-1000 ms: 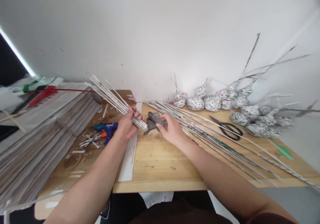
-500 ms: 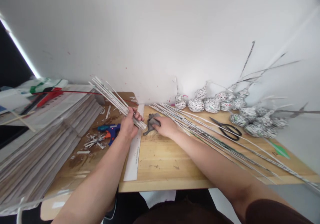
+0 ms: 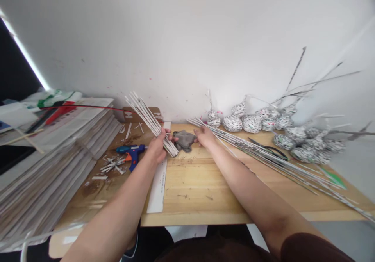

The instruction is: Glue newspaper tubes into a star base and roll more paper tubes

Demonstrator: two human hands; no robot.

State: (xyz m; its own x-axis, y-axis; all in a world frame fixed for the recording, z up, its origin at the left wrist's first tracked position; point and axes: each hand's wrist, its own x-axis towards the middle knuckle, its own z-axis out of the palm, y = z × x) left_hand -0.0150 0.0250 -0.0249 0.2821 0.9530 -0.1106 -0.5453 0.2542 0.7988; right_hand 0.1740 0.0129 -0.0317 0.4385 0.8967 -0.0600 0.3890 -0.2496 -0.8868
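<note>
My left hand (image 3: 158, 145) is closed around a bundle of thin rolled-paper sticks (image 3: 145, 114), printed like newspaper and slanting up to the left. A crumpled grey cloth (image 3: 184, 140) lies on the table between my hands, close to the left fingertips. At its right edge is my right hand (image 3: 204, 136), fingers slightly bent and apart, with nothing visible in them. Just behind and beside that hand, a pile of long rolled-paper sticks (image 3: 249, 148) stretches toward the right front edge; my forearm covers part of it.
A blue glue gun (image 3: 133, 152) and paper scraps (image 3: 113, 164) lie left of a white strip (image 3: 156, 188). Black scissors (image 3: 275, 150) sit partly under the sticks. Woven paper gourd shapes (image 3: 233, 122) line the wall. Stacked flat sheets (image 3: 67, 164) rise at left.
My right hand has let go of the grey cloth and moved right, to the sticks' near ends. The cloth lies more spread out. The long sticks have shifted and lie closer together, now across the scissors.
</note>
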